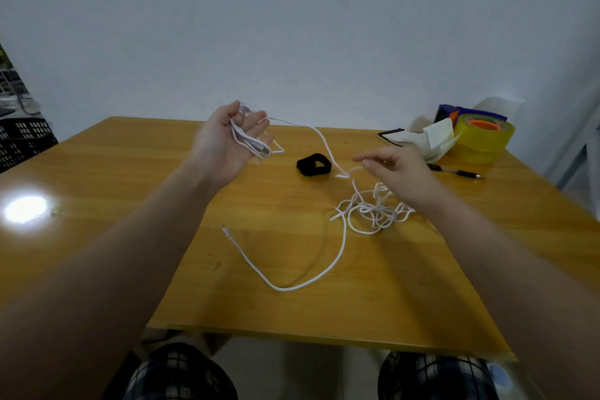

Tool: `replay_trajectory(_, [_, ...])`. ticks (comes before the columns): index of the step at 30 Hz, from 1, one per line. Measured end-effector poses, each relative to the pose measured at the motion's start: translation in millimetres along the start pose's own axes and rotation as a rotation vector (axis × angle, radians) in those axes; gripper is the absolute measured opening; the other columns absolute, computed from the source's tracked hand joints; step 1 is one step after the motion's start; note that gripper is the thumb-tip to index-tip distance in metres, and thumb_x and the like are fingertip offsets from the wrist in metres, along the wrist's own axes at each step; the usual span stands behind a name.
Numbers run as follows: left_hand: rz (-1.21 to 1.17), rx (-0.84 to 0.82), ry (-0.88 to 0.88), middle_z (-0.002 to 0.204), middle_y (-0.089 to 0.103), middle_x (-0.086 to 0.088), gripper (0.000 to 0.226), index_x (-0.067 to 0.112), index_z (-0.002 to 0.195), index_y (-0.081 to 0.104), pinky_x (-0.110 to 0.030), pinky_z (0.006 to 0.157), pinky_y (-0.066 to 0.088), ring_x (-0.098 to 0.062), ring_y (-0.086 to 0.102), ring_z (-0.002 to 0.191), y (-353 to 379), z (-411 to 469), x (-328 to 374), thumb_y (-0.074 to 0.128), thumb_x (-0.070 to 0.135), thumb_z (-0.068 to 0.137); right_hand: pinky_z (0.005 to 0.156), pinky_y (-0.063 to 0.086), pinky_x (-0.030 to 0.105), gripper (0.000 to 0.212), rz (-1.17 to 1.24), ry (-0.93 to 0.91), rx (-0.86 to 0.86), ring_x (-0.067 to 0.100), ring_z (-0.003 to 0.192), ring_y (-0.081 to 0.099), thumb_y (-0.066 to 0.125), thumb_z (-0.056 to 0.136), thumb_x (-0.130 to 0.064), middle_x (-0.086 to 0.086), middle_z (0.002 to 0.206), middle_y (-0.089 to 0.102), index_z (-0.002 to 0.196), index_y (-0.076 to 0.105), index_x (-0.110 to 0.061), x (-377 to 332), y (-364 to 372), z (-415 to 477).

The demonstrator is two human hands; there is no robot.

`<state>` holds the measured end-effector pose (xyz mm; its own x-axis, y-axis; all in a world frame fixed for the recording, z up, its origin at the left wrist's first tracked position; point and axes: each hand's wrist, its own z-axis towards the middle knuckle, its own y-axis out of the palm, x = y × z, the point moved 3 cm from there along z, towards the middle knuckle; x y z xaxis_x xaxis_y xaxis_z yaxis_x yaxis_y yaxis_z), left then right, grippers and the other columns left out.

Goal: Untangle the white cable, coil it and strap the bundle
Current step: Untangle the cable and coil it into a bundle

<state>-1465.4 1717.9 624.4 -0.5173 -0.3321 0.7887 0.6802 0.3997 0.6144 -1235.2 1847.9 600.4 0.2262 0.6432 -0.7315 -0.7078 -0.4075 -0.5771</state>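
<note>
White cable (pixel 251 142) loops gripped in left hand (pixel 220 146).

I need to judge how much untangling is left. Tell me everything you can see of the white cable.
The white cable is a thin, limp cord. A few loops sit in the raised left hand, fingers curled round them. One strand slopes down to the table past the black strap into a knotted heap near the open right hand. A long slack curve leaves the heap and ends in a small plug lying free.
</note>
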Motion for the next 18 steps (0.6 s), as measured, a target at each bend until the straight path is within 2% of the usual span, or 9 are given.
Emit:
replay_trajectory(2, [0.039, 0.001, -0.029, 0.120, 0.061, -0.019, 0.038, 0.012, 0.065, 0.040, -0.045, 0.093, 0.046, -0.030, 0.052, 0.124, 2.2, -1.2, -8.3, 0.038, 0.024, 0.101, 0.065, 0.043, 0.030, 0.019, -0.037, -0.009, -0.104, 0.023, 0.070, 0.051, 0.060, 0.090, -0.016, 0.013, 0.080, 0.061, 0.107, 0.068, -0.019, -10.2, 14.3, 0.2])
replay_trajectory(4, [0.057, -0.029, -0.050, 0.127, 0.058, -0.020, 0.038, 0.012, 0.065, 0.042, -0.045, 0.089, 0.048, -0.031, 0.054, 0.122, 12.5, -4.9, -16.3, 0.038, 0.024, 0.101, 0.074, 0.043, 0.027, 0.027, -0.097, -0.054, -0.092, 0.013, 0.080, 0.051, 0.064, 0.087, -0.018, 0.000, 0.087, 0.055, 0.114, 0.060, -0.021, -19.9, 28.6, 4.4])
replay_trajectory(6, [0.055, -0.078, -0.068, 0.128, 0.058, -0.020, 0.040, 0.012, 0.063, 0.044, -0.046, 0.087, 0.050, -0.031, 0.057, 0.119, 23.4, -7.6, -21.3, 0.039, 0.023, 0.100, 0.094, 0.041, 0.029, 0.041, -0.109, -0.082, 0.070, 0.014, 0.106, 0.048, 0.064, 0.084, -0.016, -0.001, 0.111, 0.048, 0.122, 0.049, -0.019, -25.7, 36.7, 9.9])
replay_trajectory(8, [0.060, -0.124, -0.086, 0.129, 0.059, -0.021, 0.043, 0.012, 0.059, 0.046, -0.047, 0.089, 0.050, -0.031, 0.058, 0.118, 32.0, -9.4, -24.6, 0.040, 0.023, 0.100, 0.111, 0.027, 0.033, 0.061, -0.132, -0.057, 0.265, 0.021, 0.130, 0.033, 0.061, 0.078, -0.010, 0.005, 0.136, 0.033, 0.134, 0.037, -0.018, -30.9, 36.1, 15.4])
replay_trajectory(10, [0.079, -0.154, -0.098, 0.129, 0.059, -0.021, 0.045, 0.012, 0.056, 0.047, -0.048, 0.093, 0.049, -0.030, 0.057, 0.120, 39.0, -11.7, -26.6, 0.040, 0.023, 0.099, 0.115, 0.016, 0.039, 0.077, -0.306, -0.048, 0.406, 0.025, 0.140, 0.018, 0.058, 0.077, -0.010, 0.009, 0.151, 0.017, 0.145, 0.023, -0.022, -39.2, 31.1, 22.3])
replay_trajectory(12, [0.094, -0.192, -0.107, 0.128, 0.059, -0.021, 0.044, 0.012, 0.057, 0.044, -0.048, 0.096, 0.048, -0.030, 0.058, 0.119, 44.3, -13.8, -27.8, 0.040, 0.024, 0.099, 0.116, 0.015, 0.044, 0.077, -0.467, -0.079, 0.388, 0.027, 0.141, 0.017, 0.055, 0.085, -0.013, 0.010, 0.155, 0.014, 0.149, 0.014, -0.026, -44.2, 29.0, 34.7])
replay_trajectory(14, [0.062, -0.234, -0.118, 0.127, 0.060, -0.021, 0.046, 0.012, 0.055, 0.044, -0.048, 0.095, 0.049, -0.029, 0.059, 0.118, 48.1, -16.2, -26.7, 0.039, 0.024, 0.099, 0.110, 0.030, 0.040, 0.061, -0.337, -0.082, 0.219, 0.025, 0.129, 0.038, 0.049, 0.094, -0.016, 0.008, 0.145, 0.035, 0.148, 0.021, -0.026, -39.2, 30.2, 49.8])
replay_trajectory(16, [0.020, -0.272, -0.121, 0.127, 0.061, -0.020, 0.050, 0.013, 0.051, 0.046, -0.045, 0.091, 0.053, -0.028, 0.061, 0.116, 50.6, -18.0, -25.2, 0.039, 0.025, 0.099, 0.085, 0.050, 0.033, 0.037, -0.099, 0.020, 0.108, 0.023, 0.092, 0.057, 0.040, 0.099, -0.015, 0.006, 0.111, 0.055, 0.136, 0.044, -0.021, -32.0, 33.2, 55.7])
replay_trajectory(18, [0.015, -0.291, -0.081, 0.129, 0.060, -0.017, 0.052, 0.013, 0.049, 0.048, -0.041, 0.089, 0.055, -0.024, 0.060, 0.117, 53.0, -20.4, -22.1, 0.038, 0.025, 0.100, 0.060, 0.043, 0.026, 0.025, -0.124, 0.074, 0.084, 0.024, 0.074, 0.053, 0.034, 0.100, -0.014, 0.007, 0.089, 0.055, 0.111, 0.057, -0.014, -27.2, 39.6, 55.6])
